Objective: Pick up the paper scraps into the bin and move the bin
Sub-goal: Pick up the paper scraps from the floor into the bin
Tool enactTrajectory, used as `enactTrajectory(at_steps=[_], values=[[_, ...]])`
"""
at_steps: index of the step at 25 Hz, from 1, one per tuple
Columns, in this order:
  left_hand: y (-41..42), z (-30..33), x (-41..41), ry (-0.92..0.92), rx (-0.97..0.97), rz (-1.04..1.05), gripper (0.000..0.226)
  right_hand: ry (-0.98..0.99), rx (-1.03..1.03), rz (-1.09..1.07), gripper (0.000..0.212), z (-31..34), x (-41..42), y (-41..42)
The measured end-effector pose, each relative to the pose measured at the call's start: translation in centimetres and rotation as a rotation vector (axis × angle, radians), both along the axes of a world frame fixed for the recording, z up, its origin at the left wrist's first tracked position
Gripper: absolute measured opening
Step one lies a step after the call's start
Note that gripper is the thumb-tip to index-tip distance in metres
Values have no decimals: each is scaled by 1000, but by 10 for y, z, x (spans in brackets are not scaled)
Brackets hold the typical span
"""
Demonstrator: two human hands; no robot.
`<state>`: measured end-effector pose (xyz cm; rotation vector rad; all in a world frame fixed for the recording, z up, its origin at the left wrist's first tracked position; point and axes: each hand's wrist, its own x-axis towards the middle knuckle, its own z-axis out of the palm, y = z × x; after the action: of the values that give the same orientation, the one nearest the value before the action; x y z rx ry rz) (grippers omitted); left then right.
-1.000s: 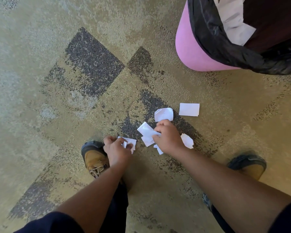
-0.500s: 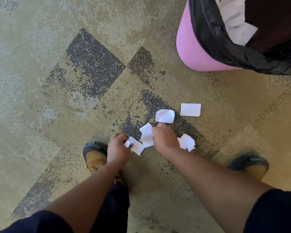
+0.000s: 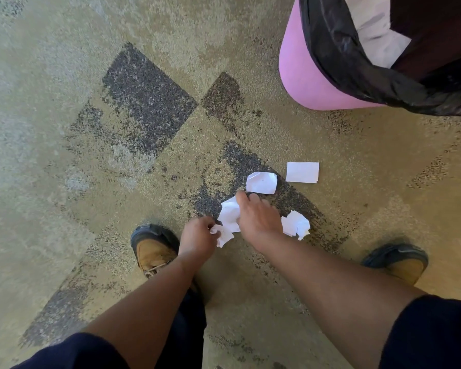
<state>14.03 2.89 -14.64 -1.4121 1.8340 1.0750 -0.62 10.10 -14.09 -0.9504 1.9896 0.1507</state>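
White paper scraps lie on the patterned carpet. My left hand (image 3: pixel 197 237) is closed on a small scrap (image 3: pixel 224 235). My right hand (image 3: pixel 258 217) grips a crumpled bunch of scraps (image 3: pixel 229 213) just beside it. A curled scrap (image 3: pixel 261 182) lies right beyond my right fingers, a flat rectangular scrap (image 3: pixel 302 172) farther right, and a crumpled scrap (image 3: pixel 297 225) to the right of my wrist. The pink bin (image 3: pixel 304 73) with a black liner (image 3: pixel 338 57) stands at the top right, with paper inside.
My left shoe (image 3: pixel 152 251) stands just left of my left hand, and my right shoe (image 3: pixel 399 262) at the right. The carpet (image 3: pixel 64 129) stretches bare to the left and far side.
Both hands have drawn closer together, and the scraps between them are gathered into my right hand. The scrap by my right wrist has come into fuller view.
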Motion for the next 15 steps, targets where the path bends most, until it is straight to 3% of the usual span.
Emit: enactTrajectory(at_steps=[3,5,7,13,15], values=[[-10,1,2,35,131,172,19,-44,34,-10,24,-1,-4,-2],[-9,7,2,139,133,205,31,-95,32,-62,16,-1,-7,-1],[-4,8,-3,221,107,256,27,-179,10,-127,8,-1,-8,2],[-16,3,-28,287,170,403,23,-324,10,-169,32,6,-21,9],[-23,7,-31,252,218,413,28,-360,1,-202,29,8,-25,8]])
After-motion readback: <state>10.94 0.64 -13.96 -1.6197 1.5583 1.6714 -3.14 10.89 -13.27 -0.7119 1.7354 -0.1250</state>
